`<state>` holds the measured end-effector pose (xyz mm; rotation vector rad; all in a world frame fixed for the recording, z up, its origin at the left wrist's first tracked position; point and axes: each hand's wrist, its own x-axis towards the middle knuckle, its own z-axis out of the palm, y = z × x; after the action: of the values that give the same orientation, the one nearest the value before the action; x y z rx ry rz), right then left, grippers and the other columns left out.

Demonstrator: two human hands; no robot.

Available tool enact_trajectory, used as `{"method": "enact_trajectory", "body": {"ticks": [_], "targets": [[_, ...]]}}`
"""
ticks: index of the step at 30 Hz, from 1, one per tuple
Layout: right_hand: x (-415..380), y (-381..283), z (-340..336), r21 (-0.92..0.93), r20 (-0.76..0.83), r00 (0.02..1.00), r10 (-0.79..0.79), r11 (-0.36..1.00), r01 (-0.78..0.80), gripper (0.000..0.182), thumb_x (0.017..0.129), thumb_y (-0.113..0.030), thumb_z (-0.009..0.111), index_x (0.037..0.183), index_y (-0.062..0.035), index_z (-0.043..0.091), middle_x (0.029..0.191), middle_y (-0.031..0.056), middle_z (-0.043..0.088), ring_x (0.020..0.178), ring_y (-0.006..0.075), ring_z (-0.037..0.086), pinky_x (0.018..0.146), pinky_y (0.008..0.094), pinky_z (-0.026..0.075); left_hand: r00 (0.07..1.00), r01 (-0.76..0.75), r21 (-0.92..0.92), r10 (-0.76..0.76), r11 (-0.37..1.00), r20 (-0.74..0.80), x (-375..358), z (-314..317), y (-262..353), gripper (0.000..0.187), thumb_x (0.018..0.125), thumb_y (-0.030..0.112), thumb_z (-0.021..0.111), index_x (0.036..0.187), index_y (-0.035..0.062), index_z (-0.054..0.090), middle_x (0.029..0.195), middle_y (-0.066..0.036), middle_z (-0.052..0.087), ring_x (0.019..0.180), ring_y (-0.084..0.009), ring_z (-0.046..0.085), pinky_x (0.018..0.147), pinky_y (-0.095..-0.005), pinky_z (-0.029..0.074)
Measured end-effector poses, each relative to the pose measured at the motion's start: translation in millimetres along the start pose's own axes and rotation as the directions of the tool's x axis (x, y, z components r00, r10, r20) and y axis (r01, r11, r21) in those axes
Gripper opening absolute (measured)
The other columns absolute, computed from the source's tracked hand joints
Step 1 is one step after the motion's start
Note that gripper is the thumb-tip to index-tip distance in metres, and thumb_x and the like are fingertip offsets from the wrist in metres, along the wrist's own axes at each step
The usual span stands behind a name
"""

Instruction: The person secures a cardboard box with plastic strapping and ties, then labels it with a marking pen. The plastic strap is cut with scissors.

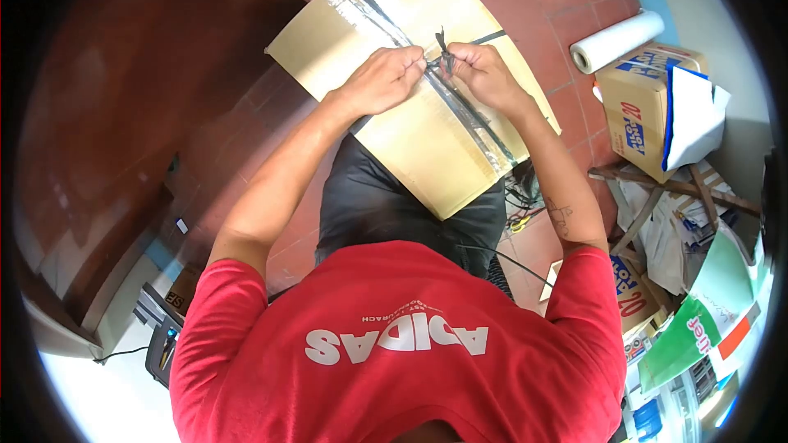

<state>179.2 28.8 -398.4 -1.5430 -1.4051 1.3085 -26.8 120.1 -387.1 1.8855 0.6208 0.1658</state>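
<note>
A large cardboard box [394, 135] sits tilted across my knees, with shiny clear tape along its seam. Around it runs a black strap [373, 2] in two directions, crossing on the top face. My left hand [384, 79] is closed in a pinch on the strap just left of the crossing. At the right of the crossing, my right hand [486, 74] pinches the strap between thumb and bent fingers. A loose black end stands up between the two hands. Both hands are close against the box's top, and the strap inside the fingers is mostly hidden.
On the right, a roll of white plastic film [620, 41] lies by a printed carton [648, 107]. Below are a wooden frame [681, 184], another carton and a green bag [685, 340]. Yellow-handled scissors [519, 223] are near my right leg. Dark furniture [98, 131] fills the left.
</note>
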Motion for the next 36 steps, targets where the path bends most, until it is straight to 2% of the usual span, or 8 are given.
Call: {"method": "enact_trajectory", "body": {"ticks": [7, 9, 12, 14, 18, 24, 27, 36], "targets": [[-5, 8, 12, 0.065, -0.108, 0.993, 0.046, 0.997, -0.039, 0.016, 0.092, -0.013, 0.057, 0.083, -0.0023, 0.065, 0.067, 0.0064, 0.060, 0.063, 0.0142, 0.054, 0.063, 0.0309, 0.045, 0.996, 0.093, 0.194, -0.094, 0.977, -0.006, 6, 5, 14, 0.026, 0.099, 0.025, 0.054, 0.092, 0.0003, 0.051, 0.072, -0.022, 0.059, 0.070, -0.0413, 0.061, 0.065, -0.0464, 0.046], [-4, 14, 13, 0.267, -0.097, 0.979, 0.178, 0.953, -0.146, 0.020, 0.095, -0.014, 0.056, 0.081, -0.0031, 0.066, 0.069, 0.0030, 0.060, 0.063, 0.0103, 0.051, 0.062, 0.0283, 0.044, 0.992, 0.124, 0.201, -0.126, 0.972, 0.000, 7, 6, 17, 0.025, 0.099, 0.025, 0.055, 0.095, 0.0010, 0.051, 0.072, -0.023, 0.060, 0.072, -0.0432, 0.061, 0.065, -0.0469, 0.047], [-8, 4, 13, 0.346, -0.109, 0.984, 0.144, 0.933, -0.098, 0.022, 0.097, -0.013, 0.055, 0.081, -0.0039, 0.066, 0.072, 0.0007, 0.061, 0.064, 0.0072, 0.049, 0.062, 0.0260, 0.043, 0.996, 0.076, 0.194, -0.065, 0.978, -0.064, 10, 8, 18, 0.025, 0.100, 0.026, 0.053, 0.103, 0.0016, 0.049, 0.073, -0.023, 0.063, 0.073, -0.0443, 0.063, 0.067, -0.0491, 0.048], [-9, 5, 9, 0.321, -0.092, 0.986, 0.136, 0.942, -0.100, 0.021, 0.097, -0.012, 0.055, 0.081, -0.0033, 0.066, 0.074, 0.0016, 0.062, 0.066, 0.0085, 0.051, 0.064, 0.0267, 0.044, 0.985, 0.141, 0.479, -0.173, 0.866, 0.024, 11, 4, 36, 0.021, 0.097, 0.018, 0.053, 0.104, -0.0012, 0.047, 0.076, -0.025, 0.065, 0.077, -0.0438, 0.066, 0.069, -0.0505, 0.051], [-7, 9, 5, 0.234, -0.026, 0.999, 0.030, 0.972, -0.023, 0.017, 0.100, -0.012, 0.053, 0.088, -0.0066, 0.066, 0.083, -0.0030, 0.064, 0.071, 0.0038, 0.048, 0.065, 0.0215, 0.041, 0.988, 0.026, 0.654, -0.120, 0.756, 0.100, 14, -1, 55, 0.019, 0.091, 0.010, 0.053, 0.102, -0.0039, 0.047, 0.078, -0.027, 0.066, 0.080, -0.0435, 0.068, 0.073, -0.0507, 0.053], [-7, -2, -1, 0.026, -0.044, 0.996, -0.073, 0.997, 0.074, 0.015, 0.096, -0.009, 0.054, 0.086, -0.0029, 0.063, 0.077, 0.0028, 0.063, 0.069, 0.0135, 0.054, 0.066, 0.0299, 0.045, 0.965, -0.007, 0.756, -0.195, 0.655, 0.178, 23, -9, 68, 0.023, 0.085, 0.012, 0.058, 0.098, -0.0068, 0.058, 0.083, -0.028, 0.067, 0.086, -0.0424, 0.068, 0.076, -0.0482, 0.055], [-4, -17, -3, -0.099, -0.024, 0.998, -0.054, 0.994, 0.052, 0.015, 0.094, -0.014, 0.056, 0.087, -0.0036, 0.064, 0.070, 0.0092, 0.061, 0.066, 0.0214, 0.057, 0.065, 0.0360, 0.045, 0.934, 0.047, 0.644, -0.262, 0.763, 0.242, 32, -23, 63, 0.022, 0.090, 0.022, 0.061, 0.094, 0.0019, 0.068, 0.088, -0.021, 0.069, 0.087, -0.0412, 0.067, 0.079, -0.0473, 0.054], [-8, -13, 1, -0.215, -0.047, 0.999, 0.005, 0.976, -0.015, 0.019, 0.092, -0.020, 0.057, 0.087, -0.0030, 0.063, 0.068, 0.0199, 0.059, 0.068, 0.0377, 0.058, 0.066, 0.0447, 0.046, 0.946, -0.017, 0.411, -0.118, 0.911, 0.302, 32, -29, 25, 0.025, 0.093, 0.021, 0.061, 0.083, -0.0013, 0.068, 0.077, -0.022, 0.065, 0.074, -0.0415, 0.063, 0.072, -0.0472, 0.051]]}}
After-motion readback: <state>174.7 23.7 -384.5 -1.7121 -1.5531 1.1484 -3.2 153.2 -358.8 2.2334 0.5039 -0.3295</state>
